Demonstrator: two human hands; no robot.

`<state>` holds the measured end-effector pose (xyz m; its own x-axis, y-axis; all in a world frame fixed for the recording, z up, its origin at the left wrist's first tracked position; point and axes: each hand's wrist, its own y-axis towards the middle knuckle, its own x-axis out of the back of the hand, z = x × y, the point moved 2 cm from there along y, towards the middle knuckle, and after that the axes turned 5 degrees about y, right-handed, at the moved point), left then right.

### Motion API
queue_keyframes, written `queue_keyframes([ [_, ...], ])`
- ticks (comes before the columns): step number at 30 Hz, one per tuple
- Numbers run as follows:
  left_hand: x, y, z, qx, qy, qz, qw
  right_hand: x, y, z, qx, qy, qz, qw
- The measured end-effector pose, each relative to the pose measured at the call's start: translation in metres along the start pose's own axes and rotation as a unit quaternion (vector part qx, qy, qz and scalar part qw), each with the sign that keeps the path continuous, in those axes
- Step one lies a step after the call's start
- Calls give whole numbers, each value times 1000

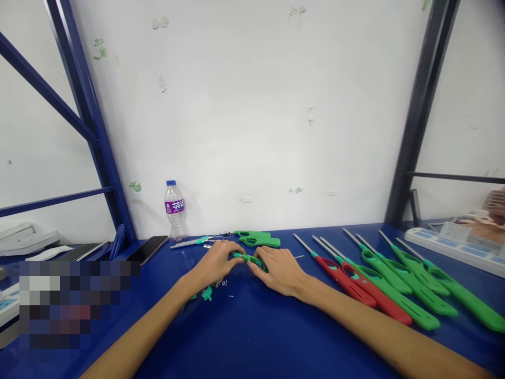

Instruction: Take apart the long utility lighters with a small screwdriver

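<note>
Between my hands, low over the blue table, is a green lighter handle [251, 259] with a teal part at its left end. My left hand [218, 261] pinches that left end between thumb and fingers. The fingers of my right hand [278, 269] are closed around the other end and cover much of it. Beyond my hands lie green handle shells [258, 240]. Metal lighter tubes [189, 242] with a teal piece and thin wires rest at the back left. Small teal parts [207, 293] are scattered below my left hand.
Several long-nosed lighters with red handles [347, 281] and green handles [406, 273] lie in a row at right. A plastic bottle [175, 210] stands against the wall. At left lies a black phone [149, 249]; at far right, a white power strip [457, 247].
</note>
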<state>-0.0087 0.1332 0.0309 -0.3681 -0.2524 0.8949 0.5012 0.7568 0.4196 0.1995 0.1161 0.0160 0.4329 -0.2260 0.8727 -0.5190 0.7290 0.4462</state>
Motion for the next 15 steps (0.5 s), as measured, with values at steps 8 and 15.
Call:
queue_keyframes([
  [8, -1, 1, 3, 5, -2, -4, 1000, 4, 1, 0, -23, 36, -12, 999],
  [15, -5, -2, 5, -32, 28, 20, 999, 13, 5, -4, -55, 56, -39, 996],
])
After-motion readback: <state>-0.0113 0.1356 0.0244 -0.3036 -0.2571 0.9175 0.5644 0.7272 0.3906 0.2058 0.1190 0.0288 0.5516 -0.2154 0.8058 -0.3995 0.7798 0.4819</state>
